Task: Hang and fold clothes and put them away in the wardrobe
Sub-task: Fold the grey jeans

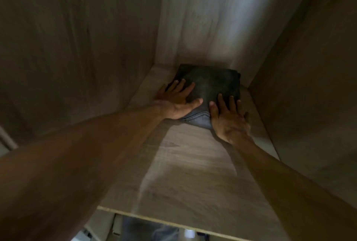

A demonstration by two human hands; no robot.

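Left hand [177,101] is lying flat on the near-left part of the jeans [212,84], fingers straight & spread, thumb stretching out to the right along the cloth. It's gripping nothing, just resting palm-down. Heel of that hand is sitting partly on the shelf [183,173] beside the jeans' left edge. Right hand [229,119] is doing much the same on the near-right corner: fingers straight, pointing toward the back, palm down on the cloth, not curling round anything. Thumb tips of the 2 hands are sitting near each other w/ a strip of denim showing between them, incl. a stitched seam at the front fold.

Jeans are dark grey-blue, folded into a rough square, lying flat on the wooden shelf inside the wardrobe [289,28], toward the back & a bit right of centre. Far edge is sitting close to the back panel [208,18], right edge near the right side wall [309,86]; the left side wall [77,37] is standing further off. Bare left forearm [87,153] & right forearm [280,182] are reaching in over the shelf's front edge. Light is falling on the back panel & mid-shelf; the rest is dim. Below the front edge sth greyish is showing, too blurred to tell what.
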